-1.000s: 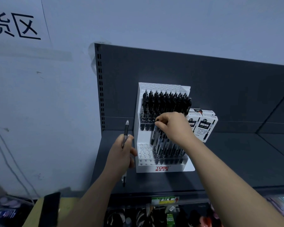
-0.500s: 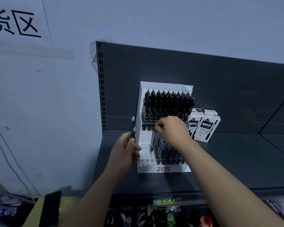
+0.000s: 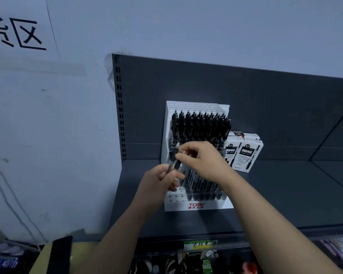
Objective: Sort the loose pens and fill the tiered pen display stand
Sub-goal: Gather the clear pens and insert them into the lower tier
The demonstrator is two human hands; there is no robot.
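Both hands, left hand (image 3: 160, 179) and right hand (image 3: 204, 161), pinch one slim black-and-clear plastic pen (image 3: 173, 158) before the white perforated "TOME" tiered plastic stand (image 3: 194, 206).

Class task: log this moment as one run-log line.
left hand: holds pens | right hand: pinching one pen from left | stand: front-left holes empty

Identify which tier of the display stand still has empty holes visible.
The lower front tier of the display stand: open holes show at its left end, while the upper tier is packed with black pens across its width.
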